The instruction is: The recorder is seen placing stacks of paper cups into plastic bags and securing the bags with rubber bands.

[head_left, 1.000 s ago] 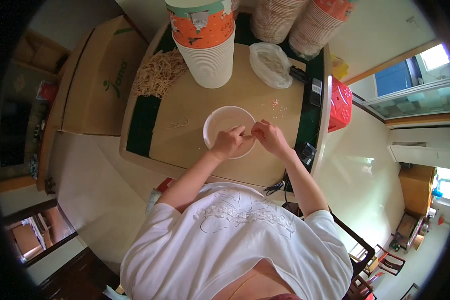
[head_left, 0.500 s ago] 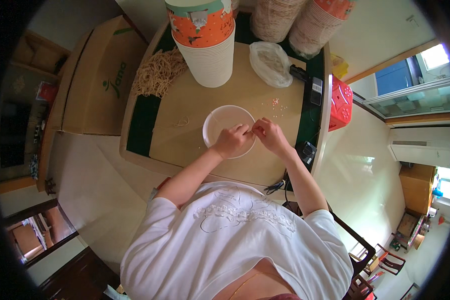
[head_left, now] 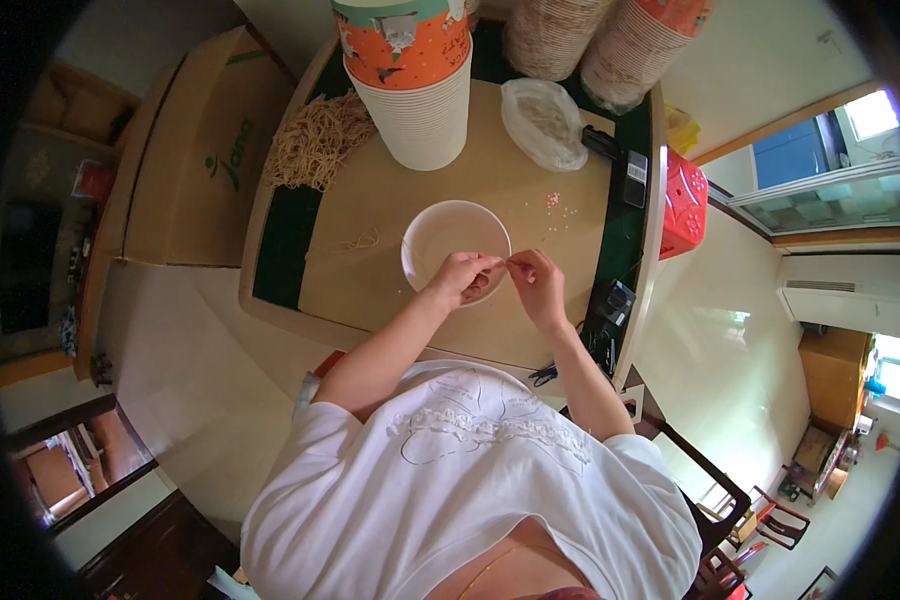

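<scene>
A round white bowl (head_left: 425, 255) stands on the brown board, partly covered by my hands. Above its near right rim, my left hand (head_left: 463, 277) is closed in a pinch, its other fingers curled in. My right hand (head_left: 537, 283) also pinches, its fingertips meeting those of the left hand. Whatever lies between the fingertips is too small to make out. A short loose piece of tan cord (head_left: 362, 241) rests left of the bowl. Pink and white bits (head_left: 554, 203) are scattered on the board to the right of it.
A heap of tan cord (head_left: 320, 140) lies at the table's far left. Behind the bowl stands a tall stack of paper tubs (head_left: 415, 115); more wrapped stacks (head_left: 625, 60) are farther right. A clear plastic bag (head_left: 543, 125) and black devices (head_left: 618, 303) line the right side.
My fingers have shifted slightly in their pinch, and the right forearm has swung a little inward to the left. Both hands remain together over the bowl's near right rim.
</scene>
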The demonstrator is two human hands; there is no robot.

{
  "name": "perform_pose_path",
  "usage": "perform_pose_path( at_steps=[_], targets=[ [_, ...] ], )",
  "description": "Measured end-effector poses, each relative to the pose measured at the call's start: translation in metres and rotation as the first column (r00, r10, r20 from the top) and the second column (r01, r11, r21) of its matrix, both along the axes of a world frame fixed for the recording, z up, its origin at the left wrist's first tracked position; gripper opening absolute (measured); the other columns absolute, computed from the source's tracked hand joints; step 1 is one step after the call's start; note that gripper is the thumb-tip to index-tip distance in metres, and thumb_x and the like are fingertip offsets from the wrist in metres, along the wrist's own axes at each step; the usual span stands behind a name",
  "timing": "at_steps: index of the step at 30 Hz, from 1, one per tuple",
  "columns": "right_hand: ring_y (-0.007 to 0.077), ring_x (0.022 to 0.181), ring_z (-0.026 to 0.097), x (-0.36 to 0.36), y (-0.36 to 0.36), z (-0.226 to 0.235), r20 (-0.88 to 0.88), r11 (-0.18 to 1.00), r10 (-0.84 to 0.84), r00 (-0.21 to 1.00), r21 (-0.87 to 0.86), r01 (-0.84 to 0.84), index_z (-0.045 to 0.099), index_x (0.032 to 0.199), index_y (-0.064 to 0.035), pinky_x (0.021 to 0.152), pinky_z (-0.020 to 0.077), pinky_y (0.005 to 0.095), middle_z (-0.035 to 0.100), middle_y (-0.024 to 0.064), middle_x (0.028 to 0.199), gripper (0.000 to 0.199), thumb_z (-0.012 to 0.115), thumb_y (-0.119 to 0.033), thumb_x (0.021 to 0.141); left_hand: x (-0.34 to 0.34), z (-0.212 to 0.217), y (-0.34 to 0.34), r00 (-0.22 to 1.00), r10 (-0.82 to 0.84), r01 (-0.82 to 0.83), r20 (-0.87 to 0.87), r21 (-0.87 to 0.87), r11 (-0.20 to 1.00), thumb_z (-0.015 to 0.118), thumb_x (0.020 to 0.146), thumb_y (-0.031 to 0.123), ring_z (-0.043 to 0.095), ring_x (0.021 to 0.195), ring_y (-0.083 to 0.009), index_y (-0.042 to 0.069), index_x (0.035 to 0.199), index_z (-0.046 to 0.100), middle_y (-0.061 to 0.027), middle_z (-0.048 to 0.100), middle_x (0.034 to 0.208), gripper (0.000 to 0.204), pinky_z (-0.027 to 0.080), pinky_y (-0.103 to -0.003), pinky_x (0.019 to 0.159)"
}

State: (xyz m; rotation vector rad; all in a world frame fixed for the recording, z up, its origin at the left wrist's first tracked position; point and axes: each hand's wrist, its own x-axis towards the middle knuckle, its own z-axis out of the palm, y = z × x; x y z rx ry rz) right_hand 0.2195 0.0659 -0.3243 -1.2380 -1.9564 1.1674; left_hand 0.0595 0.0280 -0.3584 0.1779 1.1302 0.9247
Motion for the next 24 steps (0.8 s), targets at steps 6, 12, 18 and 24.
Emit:
perform_pose_path(
  at_steps=[6,12,18,24],
  targets=[
    [0.02,0.07,0.06,-0.011,-0.018,-0.004,-0.095,0.985,-0.167,0.981,0.019,0.169,0.064,0.085,-0.0017,0.065,0.0477,0.0285,0.059,0.0101,0.078,0.006,0.063,-0.003,0.079,0.001,-0.006,-0.002,0.998,0.058,-0.056,0.025,-0.064,0.996,0.065,0.083,0.017,0.041,0.049,-0.0042,0.01,0.084,0.065,0.005,0.049,0.064,0.008,0.029,-0.018,0.042],
    [0.0191,0.072,0.06,-0.013,-0.022,-0.015,-0.139,0.972,-0.207,0.968,0.08,0.22,0.064,0.085,-0.0017,0.065,0.0477,0.0286,0.059,0.0098,0.08,0.008,0.066,-0.001,0.077,0.001,-0.008,-0.002,0.991,0.078,-0.071,0.106,-0.069,0.995,0.067,0.081,0.015,0.043,0.051,-0.0057,0.009,0.082,0.065,0.0041,0.048,0.063,0.007,0.029,-0.019,0.042],
    [0.0194,0.072,0.06,-0.012,-0.025,-0.023,-0.189,0.958,-0.233,0.954,0.126,0.258,0.065,0.087,-0.0011,0.066,0.0476,0.0281,0.059,0.0097,0.081,0.01,0.067,-0.001,0.076,0.002,-0.007,-0.001,0.989,0.082,-0.07,0.125,-0.097,0.993,0.066,0.082,0.015,0.044,0.054,-0.0053,0.009,0.08,0.064,0.0038,0.049,0.063,0.006,0.029,-0.019,0.042],
    [0.0196,0.075,0.059,-0.011,-0.029,-0.023,-0.221,0.976,-0.187,0.957,0.071,0.207,0.067,0.096,-0.0038,0.067,0.0471,0.0274,0.059,0.01,0.085,0.019,0.061,0.003,0.079,-0.007,-0.024,-0.003,0.975,0.028,-0.029,0.219,-0.002,1.0,0.063,0.083,0.014,0.044,0.053,-0.0039,0.007,0.088,0.066,0.0042,0.051,0.064,0.009,0.028,-0.018,0.041]
  ],
)
